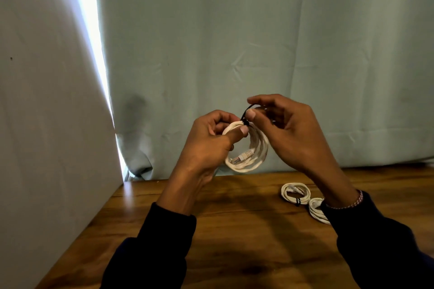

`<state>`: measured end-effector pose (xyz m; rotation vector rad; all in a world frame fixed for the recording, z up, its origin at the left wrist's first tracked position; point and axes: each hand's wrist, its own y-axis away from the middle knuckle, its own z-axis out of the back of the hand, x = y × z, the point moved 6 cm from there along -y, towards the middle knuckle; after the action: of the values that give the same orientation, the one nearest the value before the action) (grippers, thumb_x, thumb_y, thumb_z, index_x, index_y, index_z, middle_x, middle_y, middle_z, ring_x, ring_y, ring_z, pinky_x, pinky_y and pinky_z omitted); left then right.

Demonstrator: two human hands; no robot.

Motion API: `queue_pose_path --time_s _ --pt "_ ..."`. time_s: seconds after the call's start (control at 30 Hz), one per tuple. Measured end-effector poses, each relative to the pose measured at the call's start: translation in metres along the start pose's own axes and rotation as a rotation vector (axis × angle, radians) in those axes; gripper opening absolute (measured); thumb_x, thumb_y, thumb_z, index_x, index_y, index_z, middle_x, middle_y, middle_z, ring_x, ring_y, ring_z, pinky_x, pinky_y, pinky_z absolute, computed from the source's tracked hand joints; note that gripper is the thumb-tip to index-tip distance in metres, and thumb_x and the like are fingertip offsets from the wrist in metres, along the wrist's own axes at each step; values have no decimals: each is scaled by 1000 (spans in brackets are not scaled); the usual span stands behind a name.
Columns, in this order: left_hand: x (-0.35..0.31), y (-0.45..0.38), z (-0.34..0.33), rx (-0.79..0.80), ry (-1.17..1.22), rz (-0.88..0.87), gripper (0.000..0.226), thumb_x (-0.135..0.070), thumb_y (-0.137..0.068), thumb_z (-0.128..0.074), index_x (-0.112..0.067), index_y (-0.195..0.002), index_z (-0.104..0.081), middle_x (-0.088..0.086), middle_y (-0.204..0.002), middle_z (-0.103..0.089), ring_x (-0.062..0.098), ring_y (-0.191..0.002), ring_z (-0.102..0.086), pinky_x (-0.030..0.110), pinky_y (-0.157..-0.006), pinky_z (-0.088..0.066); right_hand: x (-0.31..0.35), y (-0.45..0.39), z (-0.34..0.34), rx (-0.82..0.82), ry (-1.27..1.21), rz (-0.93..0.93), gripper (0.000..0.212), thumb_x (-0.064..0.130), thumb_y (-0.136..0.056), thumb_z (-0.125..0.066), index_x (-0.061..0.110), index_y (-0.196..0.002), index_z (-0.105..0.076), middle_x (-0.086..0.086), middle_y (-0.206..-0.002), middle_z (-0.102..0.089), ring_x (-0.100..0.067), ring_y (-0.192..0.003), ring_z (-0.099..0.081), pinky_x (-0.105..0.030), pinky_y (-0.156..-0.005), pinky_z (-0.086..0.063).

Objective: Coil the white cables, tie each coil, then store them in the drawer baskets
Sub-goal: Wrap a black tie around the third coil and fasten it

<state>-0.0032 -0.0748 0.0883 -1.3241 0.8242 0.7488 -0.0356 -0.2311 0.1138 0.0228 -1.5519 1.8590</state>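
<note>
I hold a coiled white cable (257,155) up above the wooden table (234,230). My left hand (211,141) grips the top of the coil, thumb pressed on the strands. My right hand (288,129) pinches a black tie (246,112) that wraps around the coil's top. A plug end hangs inside the loop. On the table to the right lie two more white coils: one (295,192) bound with a black tie, the other (317,210) partly hidden behind my right wrist.
A pale green curtain (258,42) hangs right behind the table. A white panel (47,124) stands along the table's left side, with a bright gap of light between it and the curtain. No drawer or basket is in view.
</note>
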Motion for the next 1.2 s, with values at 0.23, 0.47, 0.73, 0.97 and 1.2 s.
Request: queue_pose_path --time_s 0.23,0.47,0.73,0.97,1.2 --pt "-3 6 -12 101 -163 -32 16 -13 -86 -77 -13 -99 -69 1 -82 -76 14 -70 -69 27 -66 -52 -5 -1 5 -26 30 39 9 14 -93 -69 20 -97 -74 9 -92 -72 -6 -78 -71 -27 -65 -62" --pt "-8 9 -18 125 -257 -94 12 -15 -85 -78 -13 -92 -68 1 -78 -77 10 -59 -65 29 -65 -55 -14 2 5 -147 207 -5 6 24 -94 -68 29 -90 -68 14 -90 -68 -8 -75 -66 -40 -61 -59" --pt "-12 12 -23 143 -416 -148 18 -23 -87 -75 -15 -103 -71 -4 -81 -77 3 -59 -66 14 -58 -48 -21 6 7 -245 305 -138 6 30 -92 -70 28 -86 -68 21 -81 -61 -5 -60 -55 -22 -56 -40" --pt "-20 12 -25 151 -560 -299 17 -25 -97 -64 -19 -107 -75 -9 -91 -75 1 -73 -65 9 -64 -44 -19 2 16 -216 111 -175 3 24 -93 -69 25 -90 -72 17 -88 -70 -7 -59 -69 -27 -56 -58" --pt "-20 7 -15 31 -536 -338 13 -25 -98 -63 -17 -100 -73 -10 -81 -73 0 -73 -66 10 -62 -45 0 1 11 -83 -21 -75 5 13 -95 -66 12 -95 -71 0 -95 -70 -8 -74 -74 -27 -62 -62"
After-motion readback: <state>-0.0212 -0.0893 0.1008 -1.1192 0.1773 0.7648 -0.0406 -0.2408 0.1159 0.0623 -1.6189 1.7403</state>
